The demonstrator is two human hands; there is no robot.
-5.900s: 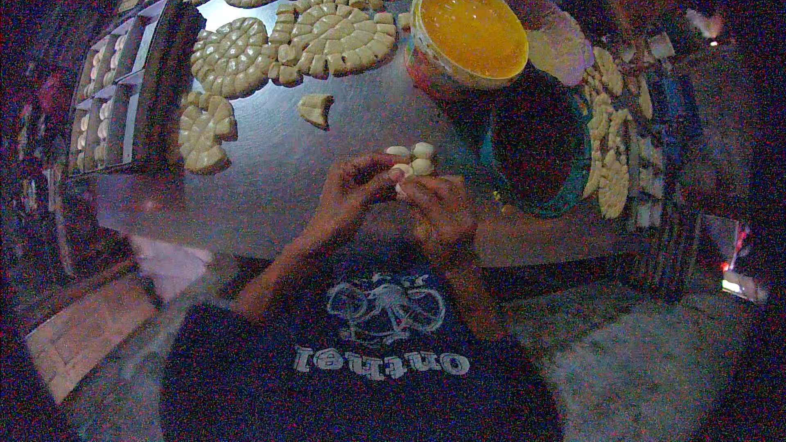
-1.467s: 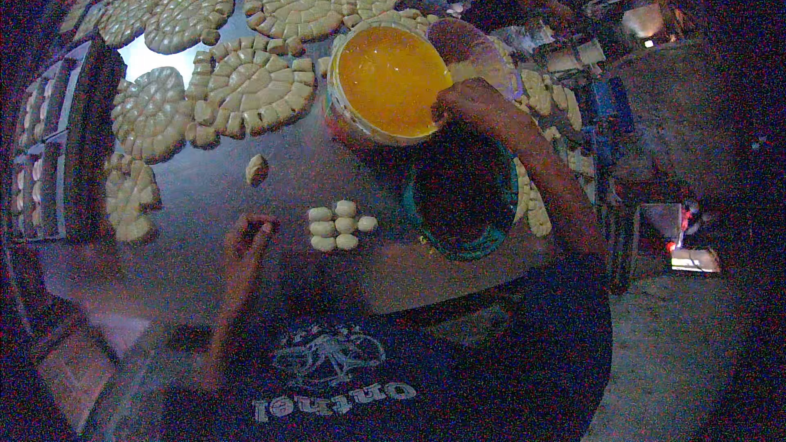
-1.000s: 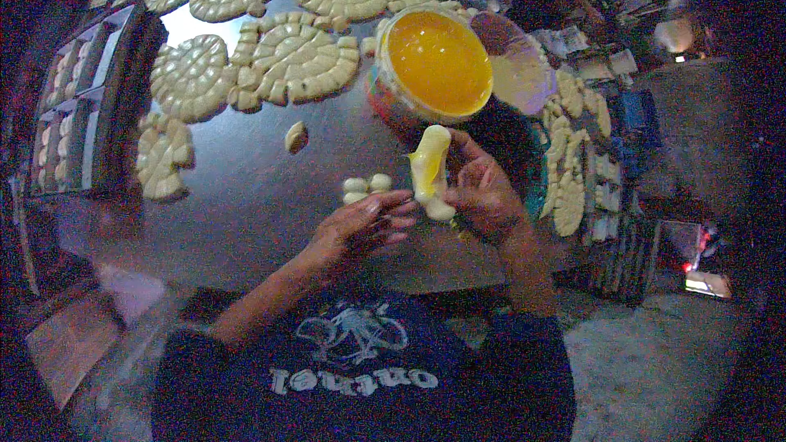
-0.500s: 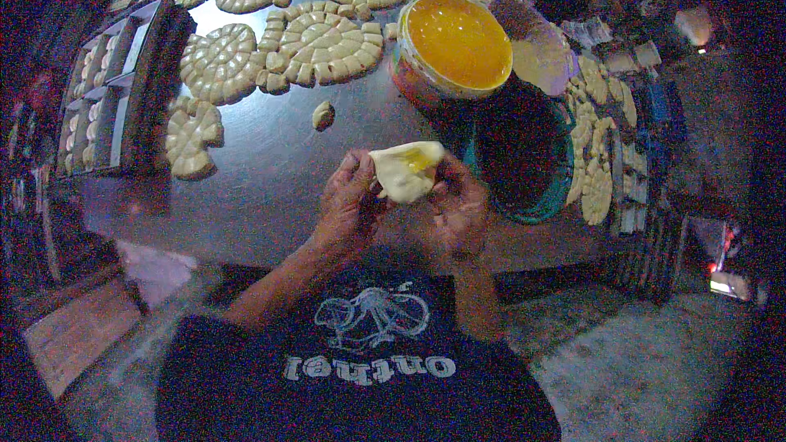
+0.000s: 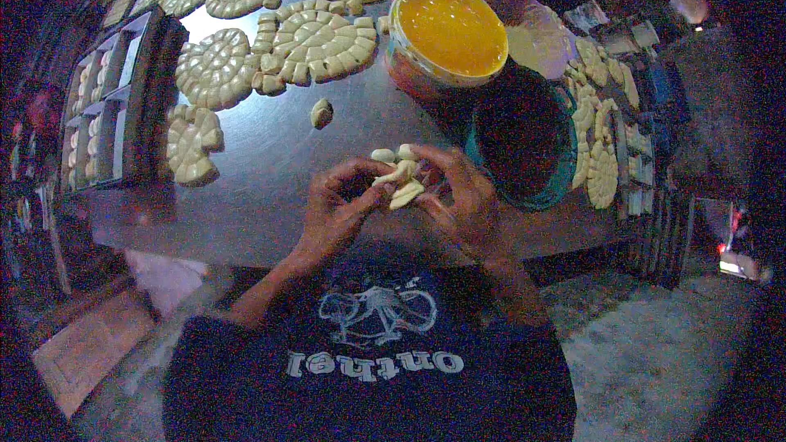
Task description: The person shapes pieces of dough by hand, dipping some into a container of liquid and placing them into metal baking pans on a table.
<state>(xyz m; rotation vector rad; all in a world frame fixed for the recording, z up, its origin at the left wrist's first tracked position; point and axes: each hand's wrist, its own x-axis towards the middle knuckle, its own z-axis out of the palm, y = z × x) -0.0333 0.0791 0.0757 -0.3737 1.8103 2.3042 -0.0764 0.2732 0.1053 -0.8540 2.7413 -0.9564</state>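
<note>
- The room around us is dim; bare grey floor shows to the person's right, a brownish panel at the lower left, and a pale lamp-like glow at the upper right.
- The metal tabletop stretches out in front of the person, dull grey and catching bluish light on its far left.
- On its left side stands a tilted, dark compartmented rack with pale pieces in some of its slots.
- Large segmented dough rounds lie along the far side, and flatter dough pieces to the right.
- A dark-bellied teal tub stands just right of the hands; behind it is a bucket filled with glossy yellow stuff.
- The left hand has its grip pinched closed, thumb and fingers on the left end of a folded pale dough piece.
- The right hand curls around the other side, its grip narrowed on the same piece, which sits between the two sets of fingertips.
- Small dough balls show just beyond that piece; whether they touch it, I can't tell.
</note>
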